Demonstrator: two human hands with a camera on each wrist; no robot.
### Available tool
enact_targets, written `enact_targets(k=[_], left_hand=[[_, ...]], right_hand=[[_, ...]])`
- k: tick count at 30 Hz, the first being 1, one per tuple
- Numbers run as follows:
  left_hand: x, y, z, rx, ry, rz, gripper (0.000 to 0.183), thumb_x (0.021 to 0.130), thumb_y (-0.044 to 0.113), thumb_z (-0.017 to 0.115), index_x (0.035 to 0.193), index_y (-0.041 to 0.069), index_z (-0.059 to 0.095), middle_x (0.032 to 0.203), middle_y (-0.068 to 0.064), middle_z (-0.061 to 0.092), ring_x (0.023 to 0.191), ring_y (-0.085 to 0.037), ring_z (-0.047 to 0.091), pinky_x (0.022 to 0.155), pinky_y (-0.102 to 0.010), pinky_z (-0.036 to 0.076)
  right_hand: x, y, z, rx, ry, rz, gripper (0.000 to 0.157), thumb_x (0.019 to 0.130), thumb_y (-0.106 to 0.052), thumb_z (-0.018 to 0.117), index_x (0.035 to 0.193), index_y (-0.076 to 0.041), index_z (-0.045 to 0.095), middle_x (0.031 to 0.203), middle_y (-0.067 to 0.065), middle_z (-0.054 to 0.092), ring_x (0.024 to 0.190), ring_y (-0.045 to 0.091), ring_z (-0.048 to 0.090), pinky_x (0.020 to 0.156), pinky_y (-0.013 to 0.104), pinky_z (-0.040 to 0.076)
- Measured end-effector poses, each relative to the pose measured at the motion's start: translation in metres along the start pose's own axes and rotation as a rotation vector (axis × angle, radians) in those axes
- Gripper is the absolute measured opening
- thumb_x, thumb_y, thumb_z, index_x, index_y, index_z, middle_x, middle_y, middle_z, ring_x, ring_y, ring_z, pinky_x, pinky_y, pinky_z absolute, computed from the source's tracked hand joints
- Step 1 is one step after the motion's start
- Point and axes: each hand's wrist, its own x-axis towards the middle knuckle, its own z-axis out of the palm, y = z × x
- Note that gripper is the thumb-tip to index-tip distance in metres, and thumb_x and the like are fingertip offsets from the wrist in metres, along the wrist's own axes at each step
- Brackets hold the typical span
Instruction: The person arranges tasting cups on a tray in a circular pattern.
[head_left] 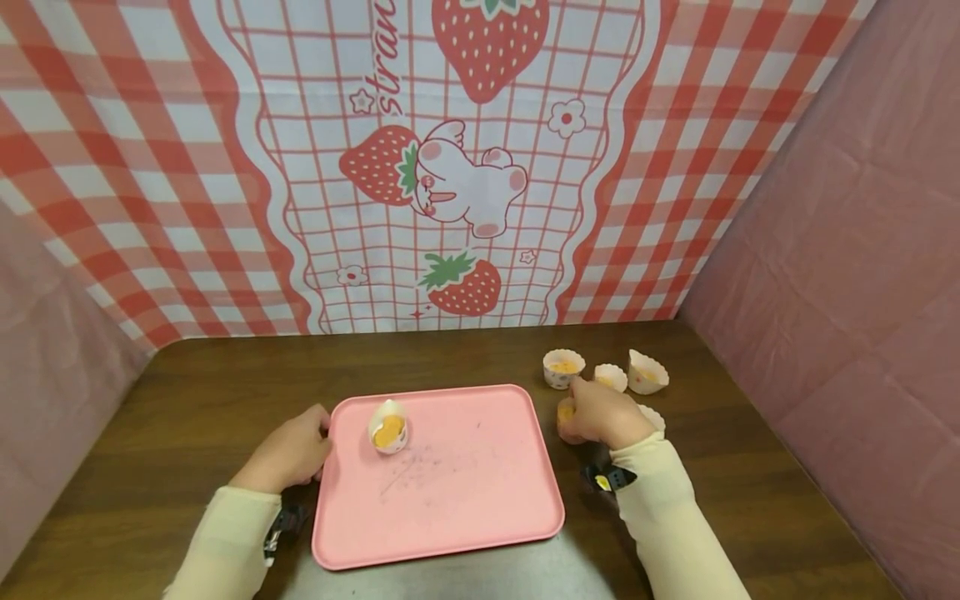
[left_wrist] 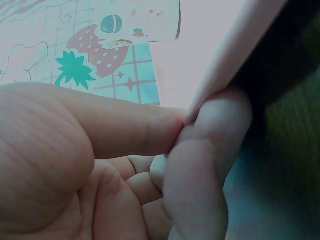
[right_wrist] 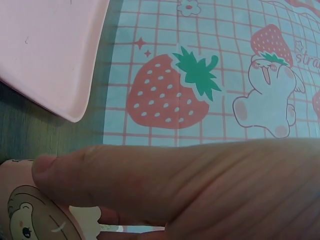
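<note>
A pink tray (head_left: 465, 492) lies on the wooden table. My left hand (head_left: 296, 446) pinches its left rim between thumb and bent fingers, as the left wrist view shows up close. Near the tray's far left corner stands a paper baking cup (head_left: 389, 429) with something yellow-orange inside. Just right of the tray, my right hand (head_left: 603, 412) grips another baking cup (head_left: 566, 419), also with yellow inside. In the right wrist view, the thumb presses the side of this printed cup (right_wrist: 45, 215); the other fingers are mostly hidden behind the thumb.
Around the right hand stand several more baking cups: one (head_left: 562, 367) at the back, a pair of a middle cup (head_left: 611, 375) and a right cup (head_left: 647, 372), and one (head_left: 654, 417) partly behind the hand. A strawberry-print cloth (head_left: 465, 192) hangs behind the table.
</note>
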Motion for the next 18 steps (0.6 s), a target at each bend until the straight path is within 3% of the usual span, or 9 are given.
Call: enact_targets(k=[4,6,11,18], left_hand=[[0.0,-0.001,0.001,-0.003,0.0,-0.008,0.017,0.097,0.01,0.055,0.111,0.0,0.056,0.062,-0.006,0.058,0.049,-0.019,0.053,0.049,-0.032,0.046],[0.001,-0.001,0.001,-0.004,0.002,-0.008,0.017,0.097,0.01,0.055,0.111,0.0,0.056,0.062,-0.006,0.058,0.049,-0.019,0.053,0.05,-0.032,0.046],[0.0,-0.001,0.001,-0.009,0.008,0.004,0.015,0.097,0.009,0.054,0.109,0.0,0.056,0.062,-0.006,0.058,0.048,-0.019,0.053,0.049,-0.032,0.046],[0.0,0.001,0.0,0.025,0.0,-0.008,0.018,0.097,0.01,0.055,0.112,-0.001,0.057,0.066,-0.006,0.059,0.053,-0.02,0.054,0.052,-0.033,0.046]], right_hand=[[0.001,0.0,0.001,0.005,-0.001,0.006,0.053,0.062,-0.017,0.076,0.11,-0.007,0.057,0.086,0.005,0.058,0.07,0.022,0.053,0.059,0.039,0.039],[-0.014,-0.016,-0.01,0.019,-0.001,0.011,0.048,0.063,-0.013,0.074,0.108,-0.005,0.057,0.084,0.006,0.056,0.069,0.023,0.051,0.058,0.037,0.037],[-0.015,-0.02,-0.011,0.023,0.013,0.021,0.041,0.065,-0.014,0.073,0.102,-0.008,0.057,0.08,0.004,0.055,0.066,0.021,0.05,0.057,0.035,0.036],[-0.015,-0.023,-0.012,0.024,0.002,0.024,0.043,0.069,-0.019,0.078,0.106,-0.008,0.058,0.083,0.005,0.058,0.072,0.024,0.053,0.062,0.038,0.04]])
